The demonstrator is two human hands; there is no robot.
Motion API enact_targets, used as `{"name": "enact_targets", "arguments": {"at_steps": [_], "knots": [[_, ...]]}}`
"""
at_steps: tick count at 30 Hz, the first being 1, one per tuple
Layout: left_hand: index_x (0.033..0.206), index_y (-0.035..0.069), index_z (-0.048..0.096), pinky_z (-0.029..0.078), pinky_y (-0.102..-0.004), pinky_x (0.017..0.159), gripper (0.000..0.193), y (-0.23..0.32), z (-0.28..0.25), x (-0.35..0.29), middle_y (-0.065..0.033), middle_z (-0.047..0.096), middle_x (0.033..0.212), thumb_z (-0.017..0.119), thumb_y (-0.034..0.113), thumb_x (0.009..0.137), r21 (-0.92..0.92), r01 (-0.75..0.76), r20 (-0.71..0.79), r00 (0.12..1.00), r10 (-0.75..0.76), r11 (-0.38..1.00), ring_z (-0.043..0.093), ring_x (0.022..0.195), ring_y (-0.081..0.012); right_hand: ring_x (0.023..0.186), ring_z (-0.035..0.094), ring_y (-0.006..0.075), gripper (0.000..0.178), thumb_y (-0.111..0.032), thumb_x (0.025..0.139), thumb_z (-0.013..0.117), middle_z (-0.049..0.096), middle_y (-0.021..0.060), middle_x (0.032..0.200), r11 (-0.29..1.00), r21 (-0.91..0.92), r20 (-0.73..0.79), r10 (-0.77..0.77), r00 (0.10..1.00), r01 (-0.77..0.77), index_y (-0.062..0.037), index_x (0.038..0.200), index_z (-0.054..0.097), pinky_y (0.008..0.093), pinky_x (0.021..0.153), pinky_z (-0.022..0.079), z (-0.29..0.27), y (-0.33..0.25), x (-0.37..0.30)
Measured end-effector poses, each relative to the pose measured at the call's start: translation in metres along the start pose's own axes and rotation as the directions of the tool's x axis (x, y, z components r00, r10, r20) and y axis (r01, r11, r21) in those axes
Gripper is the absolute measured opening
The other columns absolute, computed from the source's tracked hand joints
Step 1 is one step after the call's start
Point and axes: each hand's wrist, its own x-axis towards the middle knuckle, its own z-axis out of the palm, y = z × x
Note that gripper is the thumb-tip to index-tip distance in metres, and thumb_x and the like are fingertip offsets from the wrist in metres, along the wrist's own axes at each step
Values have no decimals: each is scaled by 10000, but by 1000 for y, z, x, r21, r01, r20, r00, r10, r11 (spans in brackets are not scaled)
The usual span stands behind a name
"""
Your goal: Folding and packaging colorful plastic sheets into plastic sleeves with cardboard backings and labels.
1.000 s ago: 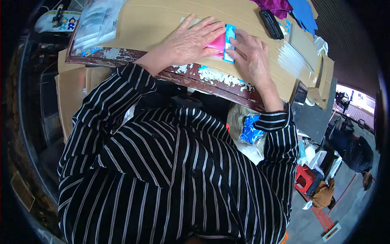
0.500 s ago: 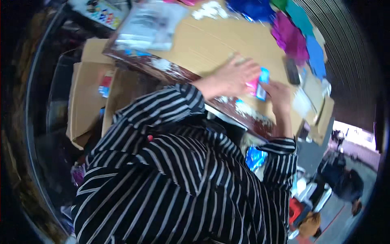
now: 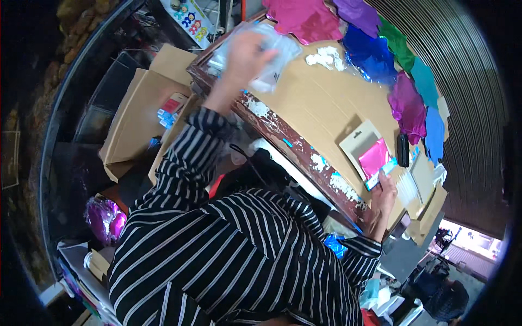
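Observation:
My right hand (image 3: 385,191) is closed on the lower end of a hanging card (image 3: 352,142). The card is pale, with a slot at its top, a folded pink foil piece (image 3: 375,157) on its face and a blue strip (image 3: 382,174) across its bottom. It is held tilted above the cardboard-covered table (image 3: 310,103). At the table's far left, my left hand (image 3: 246,57) is over a stack of clear plastic bags (image 3: 283,51). Motion smears its fingers, and I cannot see whether a bag is between them.
Foil sheets in pink (image 3: 304,20), dark blue (image 3: 370,54), magenta (image 3: 408,106) and other colours line the far edge. White scraps (image 3: 326,57) and a black object (image 3: 402,150) lie on the cardboard. An open carton (image 3: 130,119) holding small packets stands left of the table.
My left hand has left the pink-and-blue piece and moved up-left to the plastic bags. The right hand now holds the card alone, its face turned into sight. The view has shifted.

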Motion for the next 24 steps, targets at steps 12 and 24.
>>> {"name": "enact_targets", "arguments": {"at_steps": [12, 24], "knots": [[1142, 28, 732, 536, -428, 831, 843, -78, -47, -15, -143, 713, 938, 957, 582, 548, 342, 393, 25, 905, -426, 854, 683, 924, -321, 1029, 690, 159, 194, -92, 992, 663, 720, 44, 1121, 951, 295, 82, -121, 989, 92, -49, 1181, 659, 330, 941, 536, 6, 2, -34], [1213, 149, 760, 554, -331, 763, 476, -113, -69, -1, -56, 783, 993, 836, 404, 819, -23, 685, 203, 717, -667, 729, 732, 883, -179, 1056, 690, 165, 221, -75, 978, 672, 720, 53, 1152, 929, 360, 158, -152, 976, 86, -50, 1196, 653, 341, 972, 533, -4, 11, -46]]}}
